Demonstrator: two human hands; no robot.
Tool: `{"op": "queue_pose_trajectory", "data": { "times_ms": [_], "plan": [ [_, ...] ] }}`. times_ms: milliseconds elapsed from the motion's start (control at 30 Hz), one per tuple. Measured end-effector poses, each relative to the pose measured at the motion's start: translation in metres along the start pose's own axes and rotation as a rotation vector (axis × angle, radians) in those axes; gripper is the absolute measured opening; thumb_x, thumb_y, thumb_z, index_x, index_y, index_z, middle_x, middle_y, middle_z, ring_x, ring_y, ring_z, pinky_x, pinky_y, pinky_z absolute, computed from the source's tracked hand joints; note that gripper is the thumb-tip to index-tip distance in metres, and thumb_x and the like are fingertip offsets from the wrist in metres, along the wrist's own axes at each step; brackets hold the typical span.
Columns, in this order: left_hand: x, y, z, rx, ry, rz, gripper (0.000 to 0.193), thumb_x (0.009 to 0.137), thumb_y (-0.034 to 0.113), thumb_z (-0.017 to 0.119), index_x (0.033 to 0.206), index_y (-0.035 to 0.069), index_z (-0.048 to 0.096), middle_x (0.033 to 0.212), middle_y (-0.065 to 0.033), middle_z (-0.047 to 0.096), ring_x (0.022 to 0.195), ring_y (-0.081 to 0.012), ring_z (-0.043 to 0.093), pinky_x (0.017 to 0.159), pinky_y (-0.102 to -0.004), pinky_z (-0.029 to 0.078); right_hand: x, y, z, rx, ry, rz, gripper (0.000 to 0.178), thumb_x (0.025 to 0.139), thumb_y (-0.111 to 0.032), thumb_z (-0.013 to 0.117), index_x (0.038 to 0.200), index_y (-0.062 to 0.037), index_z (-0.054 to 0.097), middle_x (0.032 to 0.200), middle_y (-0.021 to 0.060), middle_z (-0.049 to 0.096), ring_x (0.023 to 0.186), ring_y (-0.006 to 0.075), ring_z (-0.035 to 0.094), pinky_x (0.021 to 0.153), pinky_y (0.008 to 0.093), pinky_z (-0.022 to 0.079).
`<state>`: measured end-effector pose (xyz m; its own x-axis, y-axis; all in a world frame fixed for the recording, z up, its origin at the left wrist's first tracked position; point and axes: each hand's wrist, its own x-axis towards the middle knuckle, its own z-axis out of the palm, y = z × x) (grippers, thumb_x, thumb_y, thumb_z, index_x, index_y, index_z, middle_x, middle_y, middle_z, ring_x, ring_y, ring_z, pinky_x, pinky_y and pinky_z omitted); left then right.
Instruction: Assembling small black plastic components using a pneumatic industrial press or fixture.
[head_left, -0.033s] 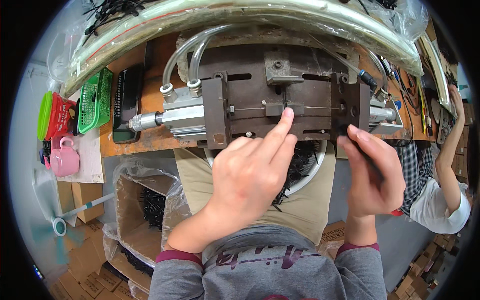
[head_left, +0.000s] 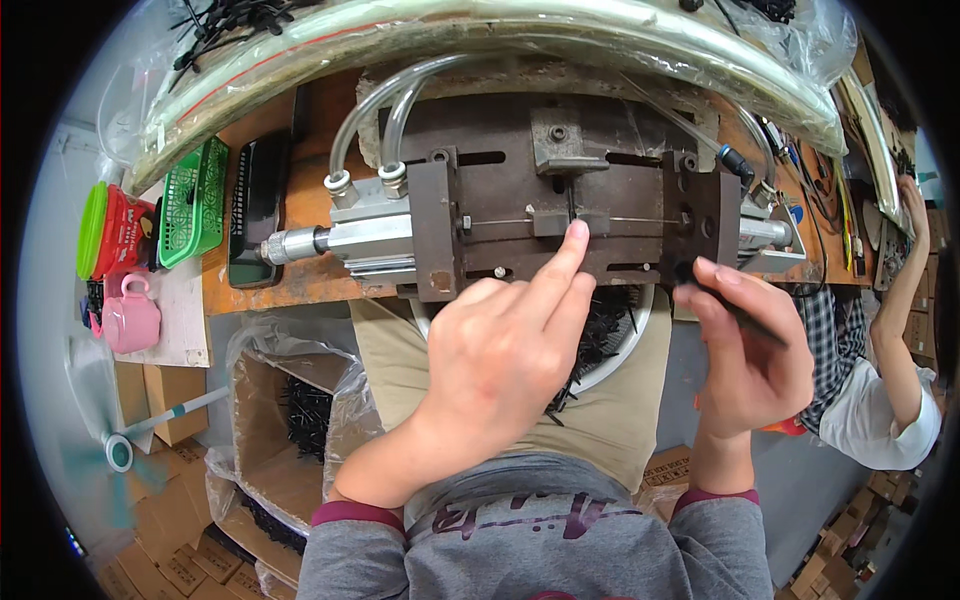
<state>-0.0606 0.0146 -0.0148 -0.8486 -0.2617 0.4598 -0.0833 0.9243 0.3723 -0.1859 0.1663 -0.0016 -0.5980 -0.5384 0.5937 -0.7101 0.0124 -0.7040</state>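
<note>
Above the jig (head_left: 505, 190), the left hand (head_left: 505, 335) is held with its index finger extended, the black part (head_left: 572, 197) at its tip; whether anything is gripped beneath cannot be told. A black piece (head_left: 745, 318) is pinched in the half-curled right hand (head_left: 757, 355). The jig is set along the counter's (head_left: 315, 289) front edge, a tray (head_left: 258, 215) near the left.
</note>
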Motion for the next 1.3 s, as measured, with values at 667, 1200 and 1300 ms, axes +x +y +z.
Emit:
{"op": "queue_pose_trajectory", "data": {
  "times_ms": [667, 1200, 1300],
  "plan": [
    [0.0, -0.004, -0.035, -0.473, 0.148, -0.041, 0.037, 0.071, 0.001, 0.082, 0.108, 0.001, 0.073, 0.099, -0.0086, 0.061, 0.082, -0.0171, 0.063, 0.066, -0.0281, 0.052, 0.217, 0.03, 0.058, -0.159, -0.176, -0.345, 0.032, 0.092, -0.024, 0.068, 0.113, 0.0001, 0.066, 0.078, 0.0003, 0.065, 0.068, 0.0031, 0.056, 0.061, 0.0174, 0.044],
    [-0.004, -0.007, 0.003, -0.054, 0.055, 0.05, 0.022, 0.077, 0.009, 0.077, 0.096, 0.001, 0.068, 0.128, -0.0169, 0.064, 0.08, -0.0248, 0.071, 0.072, -0.0305, 0.059, 0.263, 0.024, 0.071, -0.564, -0.556, -0.338, 0.04, 0.077, -0.011, 0.074, 0.114, 0.0013, 0.067, 0.106, 0.0219, 0.069, 0.099, 0.0349, 0.067, 0.086, 0.0393, 0.054],
    [0.002, -0.007, 0.007, -0.088, 0.076, 0.063, 0.022, 0.076, 0.009, 0.077, 0.094, 0.001, 0.068, 0.127, -0.0158, 0.064, 0.073, -0.0229, 0.07, 0.068, -0.0295, 0.057, 0.255, 0.025, 0.054, -0.533, -0.475, -0.394, 0.035, 0.078, -0.016, 0.077, 0.108, 0.001, 0.071, 0.104, 0.0208, 0.07, 0.094, 0.0324, 0.068, 0.082, 0.0373, 0.054]
  ]
}}
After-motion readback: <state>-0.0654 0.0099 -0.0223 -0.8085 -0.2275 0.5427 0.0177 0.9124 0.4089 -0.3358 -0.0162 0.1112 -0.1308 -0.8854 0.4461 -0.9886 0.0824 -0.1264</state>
